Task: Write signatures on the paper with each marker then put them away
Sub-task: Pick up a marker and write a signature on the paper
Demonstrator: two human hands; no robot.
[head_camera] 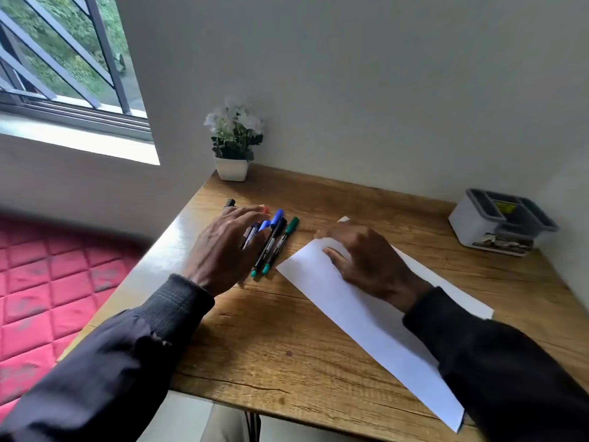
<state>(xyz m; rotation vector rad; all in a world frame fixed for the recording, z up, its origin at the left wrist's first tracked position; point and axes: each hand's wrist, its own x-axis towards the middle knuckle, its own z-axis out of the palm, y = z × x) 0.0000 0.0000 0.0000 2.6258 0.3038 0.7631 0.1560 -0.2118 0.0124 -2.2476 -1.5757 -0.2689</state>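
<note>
Wooden surface (pixel 280 352) stood in a corner, under a barred window (pixel 63 55). Paper (pixel 366 327), one white sheet, lay slantwise on the right half, blank where visible. Right hand (pixel 366 260) rested on the sheet's far end, fingers lightly bent, tips at the far edge, thumb flat on the paper; grip slack, clasping nothing. Markers (pixel 271 244) lay bunched side by side just left of the paper, apart from it: one green-capped (pixel 294 222), one black-capped with a green tail (pixel 282 222), blue caps (pixel 276 215) beside those, a red tip showing past the fingers, and a black one (pixel 229 203) farthest left. White print ran along the barrels, too small to read. Left hand (pixel 223 247) was spread over the left of the bunch, fingers straight and apart; contact with the markers could not be told. Potted white flowers (pixel 232 169) stood at the far-left corner. Lidded grey box (pixel 497 221) sat far right, its yellow label illegible. Red quilted mattress (pixel 47 298) lay below, left.
</note>
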